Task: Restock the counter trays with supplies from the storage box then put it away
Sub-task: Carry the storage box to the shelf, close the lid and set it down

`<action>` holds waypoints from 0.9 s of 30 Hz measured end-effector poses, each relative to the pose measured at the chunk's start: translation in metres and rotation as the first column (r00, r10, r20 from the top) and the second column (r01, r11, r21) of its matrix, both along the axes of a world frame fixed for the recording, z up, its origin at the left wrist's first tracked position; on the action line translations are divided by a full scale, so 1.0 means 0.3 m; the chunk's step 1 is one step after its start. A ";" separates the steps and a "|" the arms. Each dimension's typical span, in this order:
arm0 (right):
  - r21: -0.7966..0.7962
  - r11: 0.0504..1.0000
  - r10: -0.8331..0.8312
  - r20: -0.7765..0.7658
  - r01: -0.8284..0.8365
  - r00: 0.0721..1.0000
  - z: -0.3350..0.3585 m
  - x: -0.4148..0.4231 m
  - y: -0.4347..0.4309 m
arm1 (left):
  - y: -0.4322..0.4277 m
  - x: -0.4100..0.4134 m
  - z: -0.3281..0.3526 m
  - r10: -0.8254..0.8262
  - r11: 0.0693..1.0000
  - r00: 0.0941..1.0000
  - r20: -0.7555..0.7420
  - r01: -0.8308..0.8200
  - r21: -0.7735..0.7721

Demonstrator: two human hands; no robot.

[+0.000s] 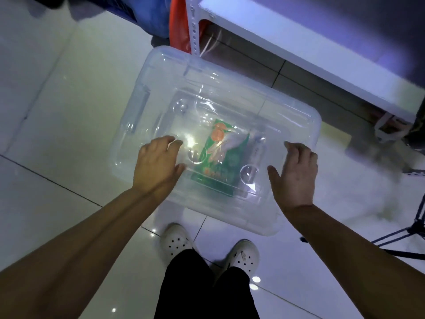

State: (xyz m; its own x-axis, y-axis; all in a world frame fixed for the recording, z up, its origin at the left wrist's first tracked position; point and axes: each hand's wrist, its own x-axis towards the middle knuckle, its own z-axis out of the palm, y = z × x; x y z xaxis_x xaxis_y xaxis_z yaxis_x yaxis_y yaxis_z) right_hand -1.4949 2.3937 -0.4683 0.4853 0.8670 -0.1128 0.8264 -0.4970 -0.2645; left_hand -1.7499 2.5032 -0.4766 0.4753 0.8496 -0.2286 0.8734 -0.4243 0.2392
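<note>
On the glossy white tiled floor [57, 116] sits a clear rectangular plastic storage box [232, 93] with its see-through lid on, turned at an angle to the person's feet. Its far corner lies just beside the perforated upright of a white metal shelf unit [287, 44], whose lowest board overhangs the floor past the box's far long edge. Bare tiles run wide to the left of the box. To the right, black tripod legs [411, 233] stand near. White perforated clogs [177, 240] stand close to the box's near edge. Through the lid shows a flat green packet with orange print [222, 162].

Both forearms reach forward and down. The left hand [158, 164] rests palm-down on the lid, fingers bent at the tips, gripping nothing. The right hand [296, 173] is turned palm-inward at the box's near right side, thumb spread, fingers loosely bent and empty; whether it touches the box cannot be told.
</note>
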 end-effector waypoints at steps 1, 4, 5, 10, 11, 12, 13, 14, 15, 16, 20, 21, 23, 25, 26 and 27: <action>0.005 0.994 0.114 -0.018 -0.113 0.993 0.008 -0.033 0.046 | 0.055 -0.034 0.006 0.094 0.995 0.996 -0.003 -0.094 0.021; 0.037 0.950 0.312 -0.102 -0.310 0.945 0.006 -0.127 0.181 | 0.231 -0.134 -0.002 0.412 0.911 0.911 -0.007 -0.412 0.008; 0.047 0.937 0.348 -0.114 -0.345 0.930 0.003 -0.152 0.220 | 0.286 -0.161 -0.011 0.507 0.861 0.862 0.002 -0.507 -0.047; 0.024 0.900 0.434 -0.113 -0.435 0.894 -0.037 -0.205 0.346 | 0.458 -0.248 -0.082 0.784 0.509 0.616 0.078 -0.565 -0.650; 0.016 0.894 0.446 -0.112 -0.448 0.888 -0.045 -0.206 0.357 | 0.475 -0.260 -0.090 0.822 0.428 0.566 0.072 -0.528 -0.734; 0.009 0.889 0.456 -0.111 -0.458 0.883 -0.052 -0.207 0.363 | 0.487 -0.268 -0.094 0.851 0.359 0.522 0.058 -0.497 -0.790; 0.003 0.884 0.466 -0.109 -0.468 0.878 -0.059 -0.206 0.366 | 0.496 -0.276 -0.096 0.866 0.314 0.498 0.041 -0.478 -0.820; 0.002 0.878 0.476 -0.103 -0.479 0.873 -0.065 -0.204 0.366 | 0.502 -0.280 -0.095 0.866 0.311 0.499 0.040 -0.473 -0.825; 0.002 0.873 0.485 -0.095 -0.487 0.869 -0.069 -0.203 0.364 | 0.506 -0.283 -0.094 0.851 0.351 0.520 0.066 -0.472 -0.809; 0.005 0.871 0.490 -0.086 -0.492 0.867 -0.072 -0.201 0.362 | 0.507 -0.283 -0.091 0.824 0.421 0.554 0.116 -0.463 -0.780; 0.014 0.867 0.497 -0.056 -0.497 0.866 -0.077 -0.200 0.358 | 0.494 -0.263 -0.068 0.622 0.713 0.751 0.224 -0.424 -0.559; 0.017 0.869 0.495 -0.051 -0.495 0.867 -0.076 -0.202 0.358 | 0.491 -0.256 -0.066 0.573 0.764 0.798 0.187 -0.436 -0.476; 0.024 0.870 0.493 -0.045 -0.492 0.869 -0.071 -0.206 0.356 | 0.480 -0.241 -0.057 0.490 0.850 0.862 0.131 -0.439 -0.291; 0.017 0.880 0.475 -0.054 -0.475 0.878 -0.066 -0.204 0.348 | 0.465 -0.226 -0.052 0.376 0.923 0.922 0.097 -0.363 -0.125; 0.014 0.893 0.450 -0.063 -0.450 0.891 -0.063 -0.198 0.339 | 0.459 -0.220 -0.051 0.336 0.941 0.938 0.086 -0.330 -0.074; 0.011 0.912 0.409 -0.071 -0.409 0.910 -0.059 -0.188 0.327 | 0.455 -0.217 -0.053 0.333 0.942 0.939 0.087 -0.329 -0.063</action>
